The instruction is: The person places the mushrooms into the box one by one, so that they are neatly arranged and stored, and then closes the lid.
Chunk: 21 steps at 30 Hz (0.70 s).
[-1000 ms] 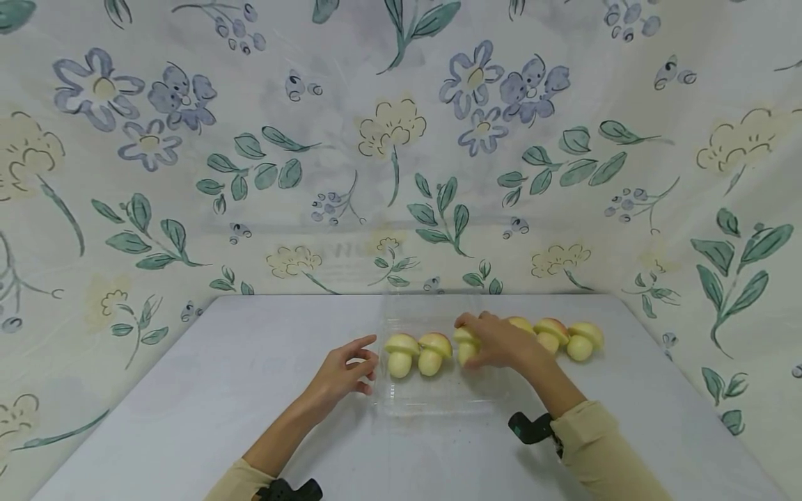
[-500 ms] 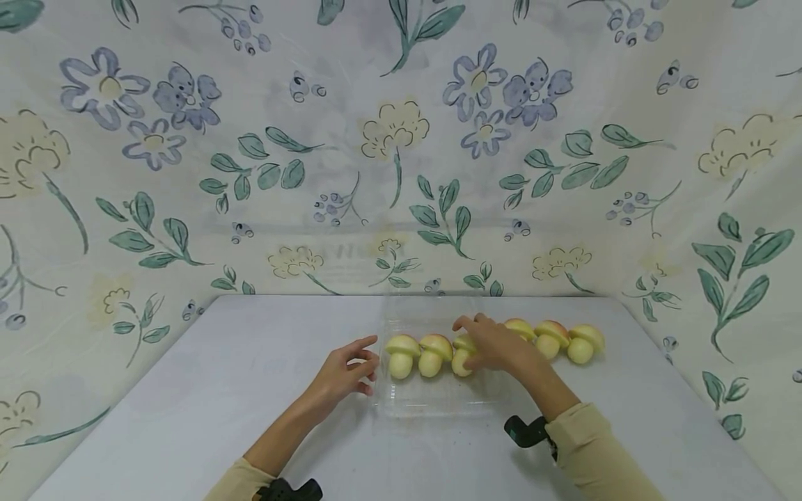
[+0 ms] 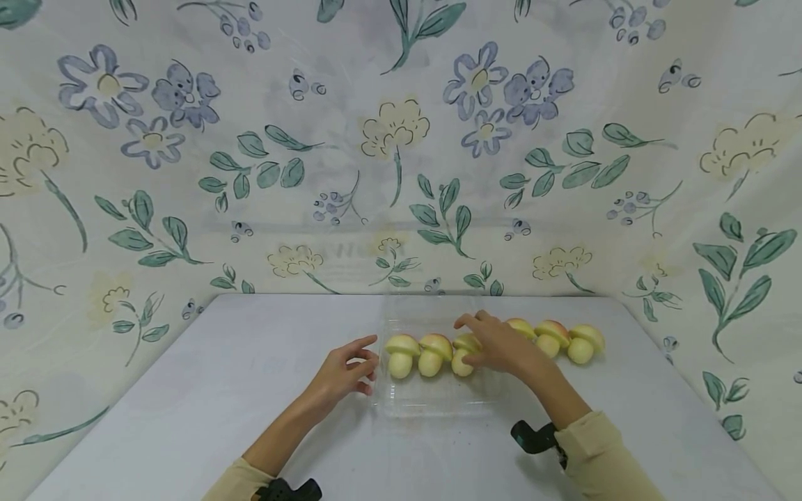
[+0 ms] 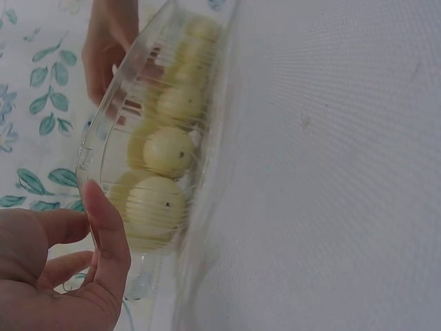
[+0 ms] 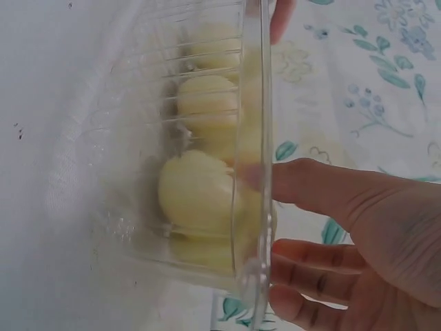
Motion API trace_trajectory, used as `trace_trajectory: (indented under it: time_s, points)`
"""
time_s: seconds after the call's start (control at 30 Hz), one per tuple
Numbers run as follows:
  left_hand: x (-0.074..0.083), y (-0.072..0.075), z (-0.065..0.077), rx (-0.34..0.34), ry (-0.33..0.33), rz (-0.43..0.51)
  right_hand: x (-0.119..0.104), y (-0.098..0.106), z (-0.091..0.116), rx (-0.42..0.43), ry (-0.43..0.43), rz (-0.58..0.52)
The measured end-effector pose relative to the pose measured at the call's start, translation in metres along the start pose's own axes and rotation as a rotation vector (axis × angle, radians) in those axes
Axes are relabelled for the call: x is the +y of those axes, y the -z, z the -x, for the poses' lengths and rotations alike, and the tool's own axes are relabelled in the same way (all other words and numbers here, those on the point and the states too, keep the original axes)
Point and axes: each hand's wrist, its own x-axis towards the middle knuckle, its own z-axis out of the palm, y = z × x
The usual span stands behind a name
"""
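Observation:
A clear plastic box (image 3: 432,405) stands mid-table, its ribbed wall close in both wrist views. In it, side by side, are three pale yellow mushroom-shaped pieces with red-tinged caps: the left piece (image 3: 401,365), the middle piece (image 3: 430,362) and the right piece (image 3: 462,363). My right hand (image 3: 501,344) hangs over the right piece, partly covering it. In the right wrist view its thumb reaches past the rim to that piece (image 5: 196,193), while the other fingers (image 5: 317,276) stay at the rim. My left hand (image 3: 344,372) is at the box's left side, fingers loosely bent beside the rim (image 4: 86,162).
Three more mushroom-shaped pieces lie on the white table (image 3: 263,348) to the right of the box: one piece (image 3: 522,327) partly behind my right hand, a middle piece (image 3: 550,337) and an outer piece (image 3: 583,344). A flowered cloth (image 3: 351,174) hangs behind the table.
The right piece in the box has shifted slightly left, and more of its stem shows beside my right thumb. My left hand has stayed in place.

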Motion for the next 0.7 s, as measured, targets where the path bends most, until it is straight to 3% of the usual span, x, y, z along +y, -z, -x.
trace_trajectory:
  time_s: [0.7]
  points:
    - [0.001, 0.000, 0.002, -0.001, -0.008, -0.017, 0.030, 0.018, 0.030, 0.114, -0.018, 0.044]
